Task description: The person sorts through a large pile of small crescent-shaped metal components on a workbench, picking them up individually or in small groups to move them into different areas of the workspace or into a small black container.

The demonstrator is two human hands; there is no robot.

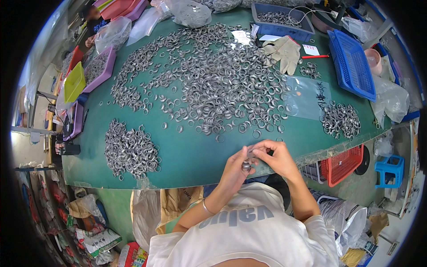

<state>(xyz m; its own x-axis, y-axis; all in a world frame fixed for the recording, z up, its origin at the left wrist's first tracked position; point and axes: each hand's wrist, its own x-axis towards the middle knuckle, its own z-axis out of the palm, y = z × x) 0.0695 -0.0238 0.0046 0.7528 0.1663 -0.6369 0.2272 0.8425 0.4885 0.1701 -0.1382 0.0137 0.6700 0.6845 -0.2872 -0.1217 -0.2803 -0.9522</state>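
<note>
Both my hands meet over the near edge of a green table [191, 153]. My left hand [235, 165] holds a small stack of grey metal rings [246, 166] between thumb and fingers. My right hand [276, 155] pinches a single ring at its fingertips, right above that stack. A large spread of loose metal rings [218, 80] covers the table's middle. Smaller ring heaps lie at the near left [130, 150] and at the right [340, 119].
A blue basket [352, 66] and a blue tray of rings [281, 21] stand at the back right, with a work glove [284, 51] and a clear plastic bag [308, 95] nearby. Purple and yellow trays [84, 75] line the left edge. A red crate [342, 163] and blue stool [389, 168] sit below right.
</note>
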